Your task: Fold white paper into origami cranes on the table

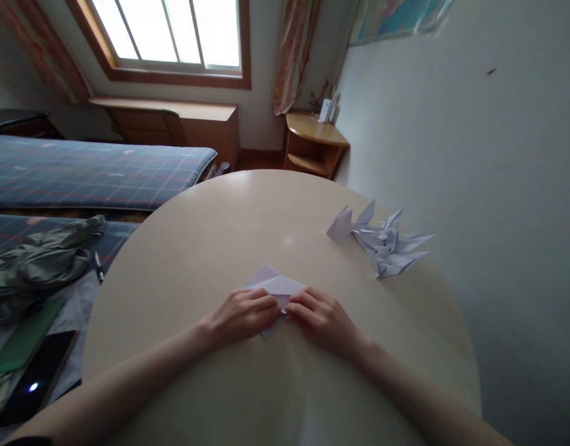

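Note:
A partly folded sheet of white paper (276,285) lies on the round cream table (210,235), in front of me. My left hand (248,314) is closed on its left side, with curled fingers pressing the near edge. On the other side my right hand (320,316) pinches the paper's right part, thumb and fingertips together. Both sets of fingertips nearly meet at the near middle of the sheet. A pointed corner shows beyond the hands, and a small tip sticks out below the left one. The hands cover much of the folds.
Several folded white paper cranes (387,241) sit clustered at the table's right. Left of the table, a bed (80,176) has a plaid mattress. Nearer are crumpled grey-green cloth (48,260), a pen (99,267), a green folder (25,337) and a dark phone (38,375). A wall (508,186) stands at right.

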A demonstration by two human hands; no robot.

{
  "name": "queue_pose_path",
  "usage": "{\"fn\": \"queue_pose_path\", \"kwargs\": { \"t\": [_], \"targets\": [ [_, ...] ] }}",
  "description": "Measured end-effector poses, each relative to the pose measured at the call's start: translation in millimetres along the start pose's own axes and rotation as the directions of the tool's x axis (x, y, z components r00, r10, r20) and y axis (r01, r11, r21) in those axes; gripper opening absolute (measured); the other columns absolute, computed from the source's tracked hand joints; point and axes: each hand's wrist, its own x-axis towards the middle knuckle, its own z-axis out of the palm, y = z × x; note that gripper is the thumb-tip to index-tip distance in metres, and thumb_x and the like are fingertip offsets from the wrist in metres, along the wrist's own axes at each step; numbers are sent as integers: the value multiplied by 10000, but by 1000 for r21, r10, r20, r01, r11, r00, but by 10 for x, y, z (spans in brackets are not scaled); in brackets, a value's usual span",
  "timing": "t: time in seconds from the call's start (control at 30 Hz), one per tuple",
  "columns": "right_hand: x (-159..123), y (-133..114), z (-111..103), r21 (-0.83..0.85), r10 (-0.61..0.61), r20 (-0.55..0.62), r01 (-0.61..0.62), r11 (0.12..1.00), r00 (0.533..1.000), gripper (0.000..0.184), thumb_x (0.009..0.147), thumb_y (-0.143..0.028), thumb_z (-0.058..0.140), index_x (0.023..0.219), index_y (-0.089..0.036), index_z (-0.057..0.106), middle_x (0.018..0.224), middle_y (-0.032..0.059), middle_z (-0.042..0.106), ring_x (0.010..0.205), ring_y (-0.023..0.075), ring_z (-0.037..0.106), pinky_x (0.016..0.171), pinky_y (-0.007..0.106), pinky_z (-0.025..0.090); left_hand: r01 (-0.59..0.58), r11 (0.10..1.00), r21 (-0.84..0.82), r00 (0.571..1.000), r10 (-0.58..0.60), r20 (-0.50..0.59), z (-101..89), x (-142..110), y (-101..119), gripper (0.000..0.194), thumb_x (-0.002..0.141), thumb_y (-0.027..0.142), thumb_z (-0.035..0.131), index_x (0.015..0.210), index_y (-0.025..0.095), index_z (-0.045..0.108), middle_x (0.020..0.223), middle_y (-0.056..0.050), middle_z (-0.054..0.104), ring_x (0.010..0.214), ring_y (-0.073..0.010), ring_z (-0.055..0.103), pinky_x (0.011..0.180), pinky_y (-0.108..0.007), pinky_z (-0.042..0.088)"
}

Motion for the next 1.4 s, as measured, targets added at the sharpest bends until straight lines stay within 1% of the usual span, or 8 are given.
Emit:
{"fn": "queue_pose_path", "kwargs": {
  "t": [0.13, 0.27, 0.43, 0.7, 0.8, 1.07, 1.27, 1.4],
  "targets": [
    [47, -25, 58, 60, 113, -4, -112, 992, 994, 180, 905, -143, 427, 838, -179, 590, 827, 61, 626, 806, 189, 509, 709, 293, 470, 128, 981, -143, 990, -135, -41, 40, 64, 23, 231, 924, 200, 426, 792, 179, 615, 740, -22, 613, 689, -138, 529, 621, -237, 459],
    [94, -86, 97, -43, 205, 63, -203, 978, 977, 191, 908, -118, 386, 822, -157, 552, 821, 83, 585, 798, 208, 489, 696, 318, 462, 228, 943, -244, 973, -229, 22, 57, 118, 45, 249, 946, 214, 372, 829, 144, 580, 807, -59, 592, 744, -161, 513, 696, -271, 478],
    [116, -108, 175, -170, 298, 72, -282, 944, 952, 180, 890, -88, 384, 805, -151, 530, 818, 88, 551, 783, 216, 481, 710, 335, 442, 323, 928, -187, 945, -305, 119, 97, 143, 71, 275, 956, 199, 312, 802, 152, 535, 810, -63, 548, 747, -180, 505, 700, -307, 487],
    [123, -96, 177, -261, 385, 85, -353, 899, 919, 151, 902, -153, 422, 798, -152, 532, 823, 92, 549, 793, 221, 493, 732, 333, 432, 411, 912, -12, 900, -403, 165, 143, 139, 137, 190, 925, 160, 363, 830, 151, 527, 825, -71, 535, 771, -208, 503, 719, -360, 493],
    [129, -96, 172, -270, 389, 96, -353, 896, 916, 161, 908, -170, 417, 798, -150, 534, 822, 98, 553, 790, 225, 498, 730, 336, 432, 419, 908, 21, 893, -416, 171, 153, 140, 138, 167, 917, 158, 387, 833, 148, 531, 823, -72, 540, 775, -210, 510, 724, -362, 494],
    [146, -78, 188, -277, 370, 93, -333, 901, 924, 175, 911, -161, 398, 796, -158, 530, 809, 93, 558, 789, 227, 501, 730, 339, 432, 385, 919, 82, 906, -394, 154, 152, 164, 134, 207, 915, 158, 357, 798, 151, 528, 789, -77, 547, 758, -211, 519, 704, -365, 499],
    [175, -115, 191, -274, 419, 93, -381, 883, 903, 109, 868, -132, 449, 805, -152, 536, 829, 102, 557, 798, 231, 495, 723, 339, 437, 398, 916, 41, 907, -400, 129, 119, 184, 130, 250, 924, 191, 348, 764, 150, 536, 763, -75, 556, 729, -201, 511, 694, -354, 495],
    [178, -118, 194, -268, 425, 97, -387, 882, 900, 102, 859, -129, 458, 799, -150, 538, 829, 101, 557, 802, 231, 490, 731, 340, 435, 418, 908, 20, 897, -416, 152, 106, 190, 129, 234, 926, 228, 385, 770, 145, 538, 793, -80, 569, 740, -200, 516, 713, -348, 486]
  ]
}}
